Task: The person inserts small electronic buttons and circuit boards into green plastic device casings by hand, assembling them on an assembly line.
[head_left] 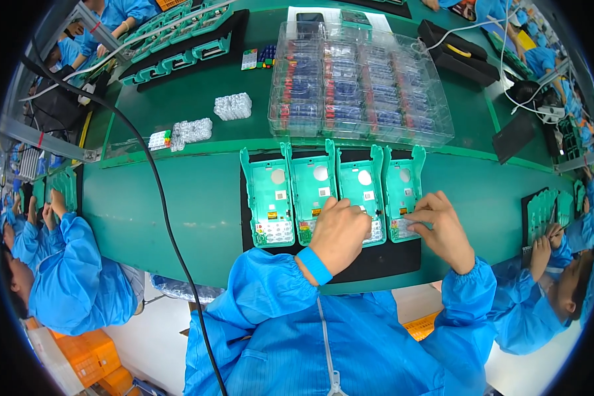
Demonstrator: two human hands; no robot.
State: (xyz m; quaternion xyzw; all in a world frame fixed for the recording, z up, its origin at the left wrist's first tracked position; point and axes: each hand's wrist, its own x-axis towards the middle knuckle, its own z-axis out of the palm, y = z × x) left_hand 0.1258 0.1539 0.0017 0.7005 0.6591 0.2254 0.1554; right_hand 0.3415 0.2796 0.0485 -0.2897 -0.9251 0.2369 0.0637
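Four-cornered green plastic device housings stand in a row on a black mat (389, 261): a leftmost housing (261, 191), a second housing (308, 175), a third housing (356, 168) and a rightmost housing (402, 181). Each has a round hole, and pale keypads with coloured keys show at their near ends. My left hand (340, 231), a blue band at its wrist, is closed over the second and third housings; its fingertips are hidden. Above the keypad (402, 229) of the rightmost housing, my right hand (442, 228) is closed in a pinch. Whatever it may hold is too small to name.
A clear compartment tray (442, 129) of keypads stands beyond the housings. Stacked clear keypads (233, 106) lie left of it. A black cable (155, 175) hangs across the left side. Co-workers in blue sit on both sides (79, 277). A black box (459, 56) stands far right.
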